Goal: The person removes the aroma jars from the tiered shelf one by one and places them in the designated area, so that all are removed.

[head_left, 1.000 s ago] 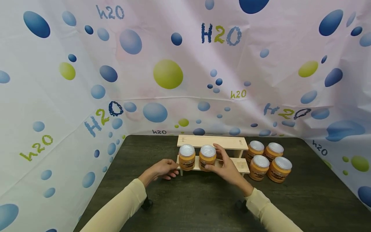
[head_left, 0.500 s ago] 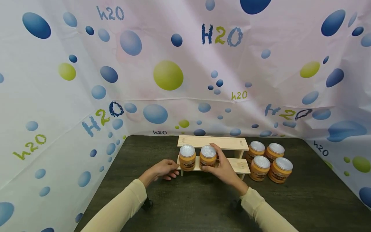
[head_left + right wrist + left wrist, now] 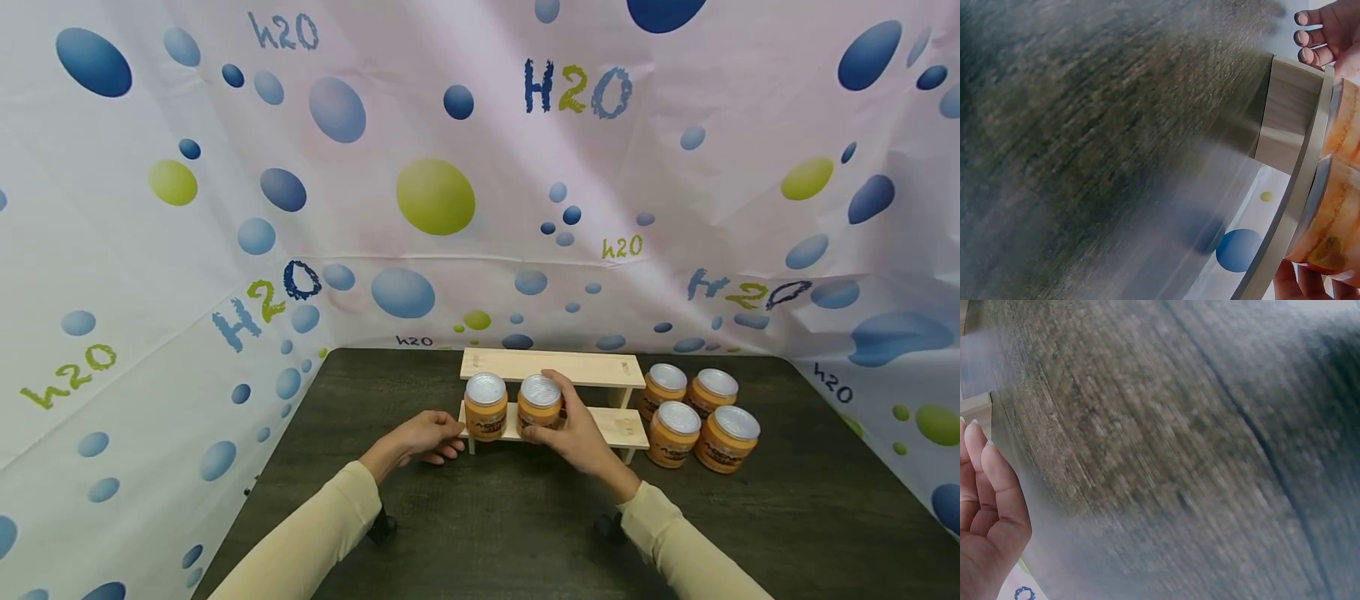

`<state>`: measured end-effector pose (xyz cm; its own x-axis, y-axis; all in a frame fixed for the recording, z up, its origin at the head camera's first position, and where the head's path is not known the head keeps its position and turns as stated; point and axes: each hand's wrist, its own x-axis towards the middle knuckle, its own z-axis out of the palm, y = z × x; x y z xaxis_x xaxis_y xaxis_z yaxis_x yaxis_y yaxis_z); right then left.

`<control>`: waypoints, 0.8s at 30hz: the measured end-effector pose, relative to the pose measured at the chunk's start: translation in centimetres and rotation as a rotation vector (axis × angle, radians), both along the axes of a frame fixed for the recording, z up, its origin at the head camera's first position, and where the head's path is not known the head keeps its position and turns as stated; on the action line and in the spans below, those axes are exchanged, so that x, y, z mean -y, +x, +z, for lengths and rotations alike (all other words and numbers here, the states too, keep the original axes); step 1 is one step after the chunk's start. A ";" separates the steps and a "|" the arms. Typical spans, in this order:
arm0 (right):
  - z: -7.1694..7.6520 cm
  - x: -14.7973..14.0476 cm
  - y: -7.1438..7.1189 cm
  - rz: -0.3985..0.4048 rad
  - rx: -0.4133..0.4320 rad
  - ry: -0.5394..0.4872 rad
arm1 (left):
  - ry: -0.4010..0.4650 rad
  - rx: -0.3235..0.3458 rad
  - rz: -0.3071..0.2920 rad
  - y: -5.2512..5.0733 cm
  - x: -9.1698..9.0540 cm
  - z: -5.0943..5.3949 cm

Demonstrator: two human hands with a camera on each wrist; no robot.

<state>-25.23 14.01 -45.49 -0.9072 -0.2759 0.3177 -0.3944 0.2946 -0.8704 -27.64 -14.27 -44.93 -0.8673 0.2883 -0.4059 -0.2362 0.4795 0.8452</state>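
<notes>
Two orange jars with silver lids stand side by side on the lower board of a pale wooden two-step shelf (image 3: 618, 425). My right hand (image 3: 573, 433) holds the right one of them, the jar (image 3: 538, 403), thumb at its front and fingers behind its right side. The other jar (image 3: 486, 407) sits at the left end of the board. With thumb and forefinger my left hand (image 3: 422, 437) pinches the lower board's left end. In the right wrist view, the held jar (image 3: 1332, 219) rests on the board, with fingertips (image 3: 1300, 284) against it.
Several more orange jars (image 3: 726, 437) are grouped on the dark table (image 3: 510, 525) right of the shelf. The upper wooden step (image 3: 551, 367) rises behind the lower one. A white sheet with blue and green spots (image 3: 495, 308) encloses the back and sides.
My right hand has shifted slightly left and settled closer around the jar. The left hand and both jars on the board have stayed in place.
</notes>
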 end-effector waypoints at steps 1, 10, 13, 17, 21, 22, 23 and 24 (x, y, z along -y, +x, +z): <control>0.0 0.0 0.0 -0.003 0.000 0.001 | 0.000 0.000 0.000 0.0 0.0 0.0; 0.5 -0.2 0.0 -0.023 -0.024 0.032 | -0.005 0.002 -0.005 0.0 -0.1 0.1; 0.9 -0.2 0.0 -0.025 -0.038 0.025 | -0.006 0.005 -0.002 0.0 0.0 0.1; 1.5 -0.3 0.0 -0.017 -0.043 0.016 | -0.007 0.010 0.000 0.0 0.0 0.1; 1.9 -0.4 -0.1 -0.012 -0.047 0.015 | -0.005 0.015 -0.002 -0.1 0.1 0.1; 2.0 -0.5 -0.1 -0.012 -0.050 0.016 | -0.004 0.017 -0.002 -0.1 0.1 0.1; 2.1 -0.6 0.0 -0.014 -0.050 0.019 | -0.002 0.018 -0.002 -0.2 0.1 0.1; 2.2 -0.6 0.0 -0.014 -0.054 0.020 | -0.002 0.019 -0.002 -0.2 0.1 0.1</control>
